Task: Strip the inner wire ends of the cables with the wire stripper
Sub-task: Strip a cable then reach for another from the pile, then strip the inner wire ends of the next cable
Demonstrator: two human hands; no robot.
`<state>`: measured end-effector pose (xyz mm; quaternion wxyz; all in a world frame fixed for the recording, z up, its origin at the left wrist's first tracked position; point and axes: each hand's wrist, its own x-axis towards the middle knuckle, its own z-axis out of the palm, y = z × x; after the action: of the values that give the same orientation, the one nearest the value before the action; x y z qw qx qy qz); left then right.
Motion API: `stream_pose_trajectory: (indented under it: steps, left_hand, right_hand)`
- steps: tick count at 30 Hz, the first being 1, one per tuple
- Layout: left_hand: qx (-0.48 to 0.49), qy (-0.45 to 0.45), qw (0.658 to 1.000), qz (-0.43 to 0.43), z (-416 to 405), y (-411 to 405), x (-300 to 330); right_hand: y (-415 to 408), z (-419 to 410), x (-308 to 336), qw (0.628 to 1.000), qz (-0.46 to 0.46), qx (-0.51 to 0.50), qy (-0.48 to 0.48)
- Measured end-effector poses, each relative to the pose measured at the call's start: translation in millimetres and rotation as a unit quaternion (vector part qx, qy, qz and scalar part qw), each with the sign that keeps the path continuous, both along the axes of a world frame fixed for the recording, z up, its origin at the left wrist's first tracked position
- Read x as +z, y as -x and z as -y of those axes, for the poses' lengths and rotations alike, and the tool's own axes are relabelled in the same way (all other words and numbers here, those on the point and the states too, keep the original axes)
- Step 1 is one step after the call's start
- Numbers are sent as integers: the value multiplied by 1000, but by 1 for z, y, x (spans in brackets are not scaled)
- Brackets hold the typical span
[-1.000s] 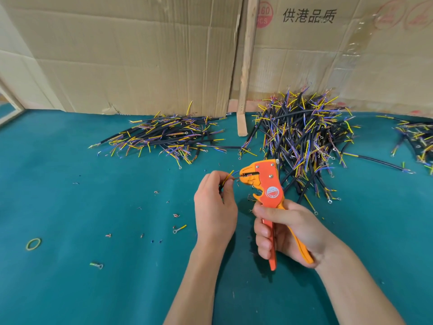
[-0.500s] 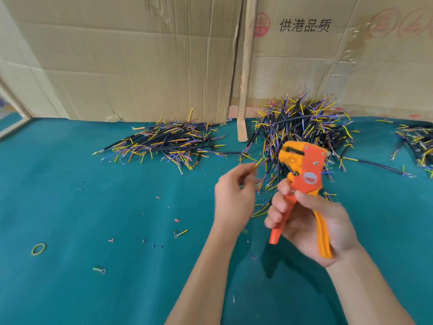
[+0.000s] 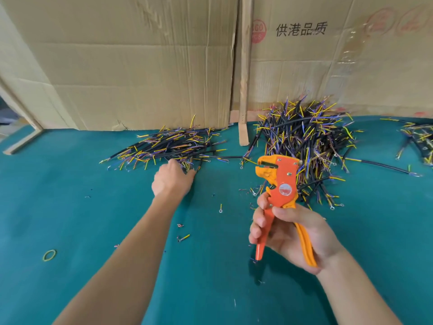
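My right hand (image 3: 290, 233) grips the handles of the orange wire stripper (image 3: 282, 181), held upright above the teal table with its jaws pointing up and left and nothing in them. My left hand (image 3: 172, 180) is stretched out to the near edge of the left pile of black cables (image 3: 168, 146), whose yellow, blue and purple inner wires stick out. Its fingers lie among the cable ends and are hidden behind the back of the hand, so whether they hold a cable cannot be seen. A bigger heap of the same cables (image 3: 304, 141) lies behind the stripper.
Cardboard sheets (image 3: 140, 66) and a wooden slat (image 3: 243, 90) wall off the back of the teal table (image 3: 70, 207). A third cable pile (image 3: 419, 139) sits at the far right. Insulation scraps and ring terminals (image 3: 220, 210) dot the middle, and a yellow rubber band (image 3: 49, 255) lies left.
My left hand has left the stripper's jaws and reached out left to the left pile with the cable it pinched. My right hand has lifted the stripper upright and moved it right.
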<state>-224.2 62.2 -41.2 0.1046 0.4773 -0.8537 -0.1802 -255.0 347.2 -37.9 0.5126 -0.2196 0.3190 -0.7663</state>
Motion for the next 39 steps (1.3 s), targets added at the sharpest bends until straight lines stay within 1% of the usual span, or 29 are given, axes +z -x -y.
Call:
stream_pose_trajectory:
  steps: [3,5,8,10,13,16,18,20,22,26,28,30,32,33,36,37,39]
  left_hand:
    - [-18,44,999,-14,4,1,-3]
    - [-23,60,998,-8,2,0,0]
    - [-19,34,999,-35,0,-6,5]
    - [-8,-28,996,-82,-6,-16,9]
    - [16,-110,972,-205,-33,-37,8]
    - [-5,-129,948,-293,-86,-57,0]
    - [-57,-121,935,-330,-124,-68,-4]
    - [-140,-84,932,-323,-153,-78,-9]
    - [-201,-53,933,-294,-166,-86,-14]
    - [-300,-21,917,-261,-156,-98,-10]
    - [-361,-29,904,-227,-149,-107,-9]
    - [-404,-56,891,-198,-144,-113,-8]
    - [-416,-78,889,-177,-138,-114,-8]
    - [-407,-72,893,-177,-134,-111,-8]
    - [-339,-25,923,-182,-121,-97,-9]
    - [-328,-13,929,-169,-116,-91,-10]
    - [-315,8,942,-117,-105,-81,-12]
  right_hand:
    - [-1,1,0,1000,-11,-3,-18]
    - [-1,1,0,999,-12,-9,-30]
    - [-1,0,0,999,-8,-15,-39]
    - [0,1,0,999,-1,-21,-44]
    - [-1,2,0,998,1,-26,-57]
    - [-3,4,-2,996,-4,-43,-78]
    - [-5,6,-2,993,-19,-55,-100]
    - [-5,7,-3,992,-25,-54,-111]
    - [-4,6,-3,991,-29,-49,-120]
    - [-1,4,-4,991,-32,-52,-116]
    - [0,2,-4,992,-30,-53,-112]
    - [0,2,-4,992,-29,-50,-109]
    - [0,1,-5,992,-44,-43,-108]
    - [0,1,-5,992,-52,-39,-106]
    - [1,-3,-3,992,-73,-33,-96]
    - [2,-4,-3,993,-76,-33,-89]
    - [4,-7,-2,994,-76,-25,-68]
